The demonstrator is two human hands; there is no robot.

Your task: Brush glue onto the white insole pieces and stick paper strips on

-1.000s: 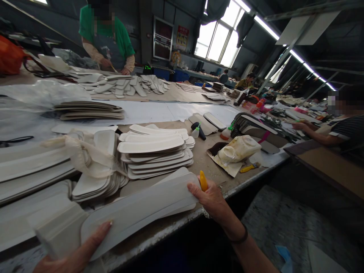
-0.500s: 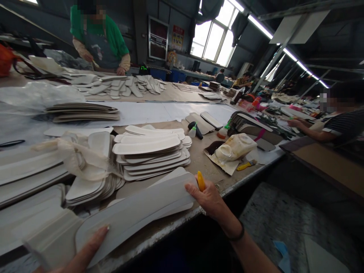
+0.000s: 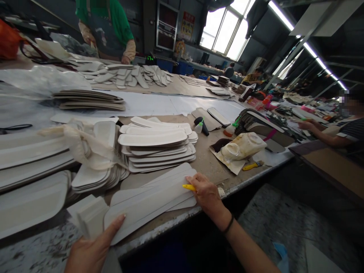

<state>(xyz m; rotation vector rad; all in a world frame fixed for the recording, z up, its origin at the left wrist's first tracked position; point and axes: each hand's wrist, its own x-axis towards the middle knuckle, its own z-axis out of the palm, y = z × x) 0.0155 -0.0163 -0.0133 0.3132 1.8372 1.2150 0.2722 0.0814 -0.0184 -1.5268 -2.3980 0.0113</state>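
A long white panel point(image 3: 150, 203) with rounded ends lies over other pale panels at the table's front edge. My left hand point(image 3: 92, 242) is closed on its near end, the thumb on top and the fingers hidden below. Beside that thumb, a bundle of bent white pieces point(image 3: 92, 216) sticks out to the left. My right hand point(image 3: 207, 193) is closed around a tool with a yellow handle point(image 3: 189, 187); the tool's other end is hidden. Its fingers also touch the panel's far end. Just beyond stands a stack of white panels point(image 3: 155, 138).
More panel stacks point(image 3: 91, 178) with a crumpled cloth point(image 3: 85, 146) lie left. A glue-stained container point(image 3: 241, 146), a yellow brush point(image 3: 253, 165) and small bottles point(image 3: 199, 126) stand right. Co-workers are across the table point(image 3: 108, 30) and at right point(image 3: 347, 125).
My left hand has come further into view, moving right and up with the panel's near end. The yellow handle has turned from upright to pointing left. The view has shifted slightly.
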